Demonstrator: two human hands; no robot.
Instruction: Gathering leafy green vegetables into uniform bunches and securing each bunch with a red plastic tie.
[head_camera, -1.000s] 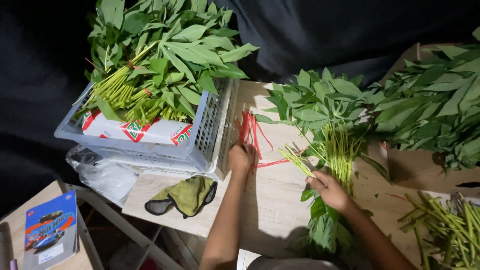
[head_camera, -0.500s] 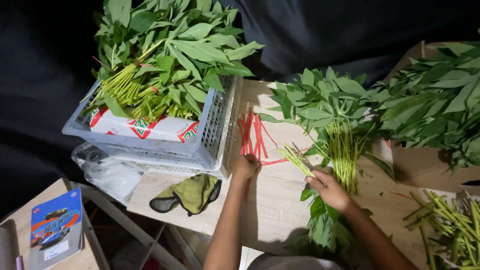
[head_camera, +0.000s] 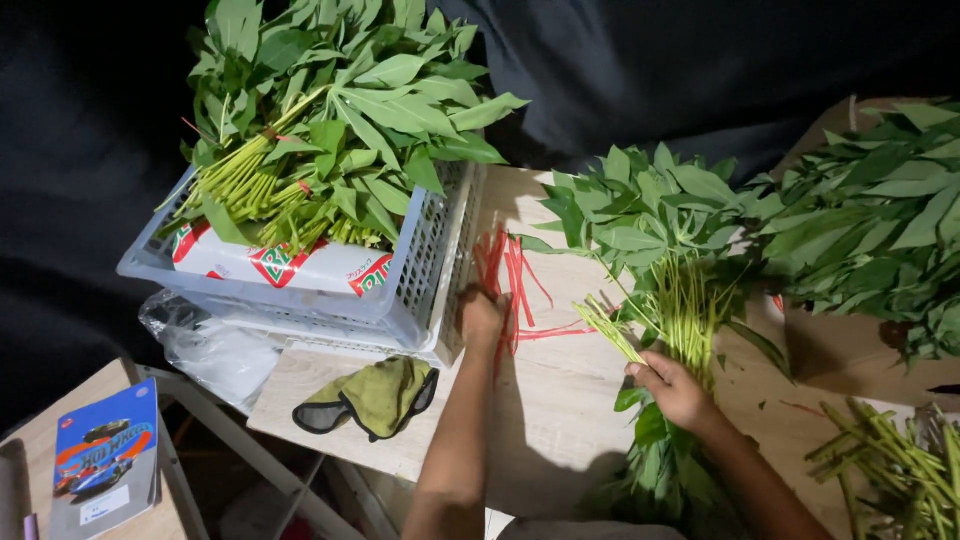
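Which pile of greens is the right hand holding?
The middle bunch on the board: the right hand grips its stems. The basket's greens and the far-right pile lie untouched.

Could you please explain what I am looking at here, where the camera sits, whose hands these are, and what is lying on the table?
There is no machine here: a person works with two bare hands, and the single picture comes from a camera worn on their head, looking down. The left hand rests on a bunch of thin red ties lying on the wooden table. The right hand grips a bundle of leafy green stalks by its stems. To the left stands a pale plastic basket heaped with more bundled greens on top of a red and white carton. In front of the basket lies an olive cloth with dark trim. More greens pile up on the right, with cut stems below them. A blue booklet lies on a lower surface at the left.
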